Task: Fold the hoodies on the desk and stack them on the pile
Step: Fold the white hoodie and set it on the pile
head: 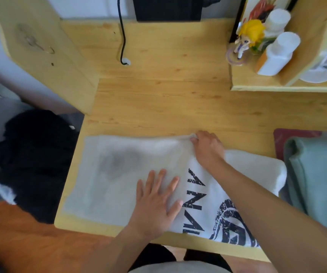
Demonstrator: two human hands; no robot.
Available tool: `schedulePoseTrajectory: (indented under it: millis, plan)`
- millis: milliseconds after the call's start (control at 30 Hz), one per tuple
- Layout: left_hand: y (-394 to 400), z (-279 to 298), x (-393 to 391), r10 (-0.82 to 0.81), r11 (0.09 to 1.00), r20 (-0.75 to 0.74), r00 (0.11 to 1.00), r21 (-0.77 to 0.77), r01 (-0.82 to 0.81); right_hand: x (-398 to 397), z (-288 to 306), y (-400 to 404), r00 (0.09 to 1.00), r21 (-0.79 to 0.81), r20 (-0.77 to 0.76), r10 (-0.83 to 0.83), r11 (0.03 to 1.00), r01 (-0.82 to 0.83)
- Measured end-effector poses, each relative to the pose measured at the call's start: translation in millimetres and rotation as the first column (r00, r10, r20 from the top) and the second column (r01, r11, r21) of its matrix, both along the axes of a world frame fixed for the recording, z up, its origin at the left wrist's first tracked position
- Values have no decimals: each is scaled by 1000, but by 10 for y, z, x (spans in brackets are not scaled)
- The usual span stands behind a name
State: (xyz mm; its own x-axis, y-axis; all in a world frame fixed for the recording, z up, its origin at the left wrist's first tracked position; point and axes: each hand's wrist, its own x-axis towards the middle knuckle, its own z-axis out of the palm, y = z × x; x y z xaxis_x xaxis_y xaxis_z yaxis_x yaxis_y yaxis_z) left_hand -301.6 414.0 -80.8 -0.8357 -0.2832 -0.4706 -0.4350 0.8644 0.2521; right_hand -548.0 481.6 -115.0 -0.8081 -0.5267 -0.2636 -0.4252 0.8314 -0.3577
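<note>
A white hoodie [119,174] with a dark printed logo lies spread on the wooden desk [168,95], one part folded over so the print shows faintly through the cloth. My left hand [156,203] presses flat on it near the front edge, fingers straight. My right hand [208,148] pinches the far edge of the folded layer. A folded pale-green garment [316,174] sits at the right edge of the desk. Off the desk to the left lies a black garment [32,160].
A raised shelf [286,83] at the back right carries white bottles [278,54] and a small figurine [245,40]. A black cable [122,36] runs down onto the desk at the back. A wooden side panel [46,52] stands at the left.
</note>
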Motion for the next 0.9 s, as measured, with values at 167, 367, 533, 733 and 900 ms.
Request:
schedulePoseTrajectory:
  millis: [167, 367, 533, 733, 900]
  plan:
    - [-65, -111, 107, 9, 1000, 146, 989, 7, -11, 150, -179, -103, 993, 121, -91, -77, 989, 88]
    - [-51, -211, 79, -19, 996, 128, 992, -79, 29, 711, 195, 161, 958, -88, -258, -124, 991, 105]
    - [-36, -300, 108, -13, 997, 113, 993, -74, 22, 810, 116, 1216, 955, 234, -121, -272, 927, 293]
    - [-113, -312, -54, 33, 993, 134, 990, -113, -18, 214, -22, 1296, 985, 391, -37, -169, 905, 170]
    - [-123, -308, -104, 17, 995, 123, 992, -103, -5, 768, 312, 829, 977, 98, -169, -128, 984, 146]
